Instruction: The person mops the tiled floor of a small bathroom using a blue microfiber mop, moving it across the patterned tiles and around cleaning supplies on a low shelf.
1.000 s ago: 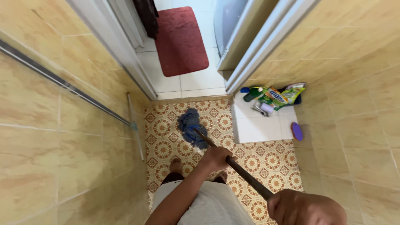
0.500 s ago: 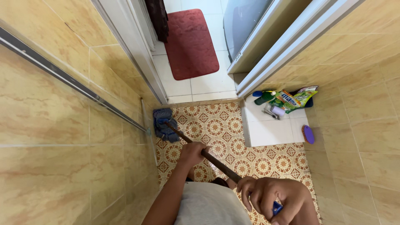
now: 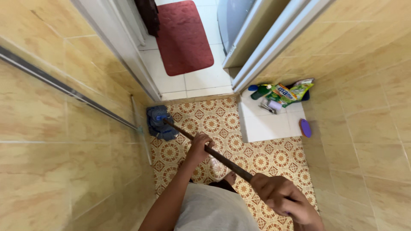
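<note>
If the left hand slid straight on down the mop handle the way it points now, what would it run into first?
The left hand points along the dark mop handle toward the wall. First in line is the blue mop head on the patterned floor, right against the tiled wall. Depth is hard to judge.

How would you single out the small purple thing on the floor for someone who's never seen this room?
Start at the plain white floor patch, set into the patterned floor tiles below the open doorway. A cluster of bottles and packets crowds its far corner by the right-hand wall. The purple brush lies apart from that cluster, alone at the patch's right edge against the wall: a small flat oval, the only purple item standing by itself.
</note>
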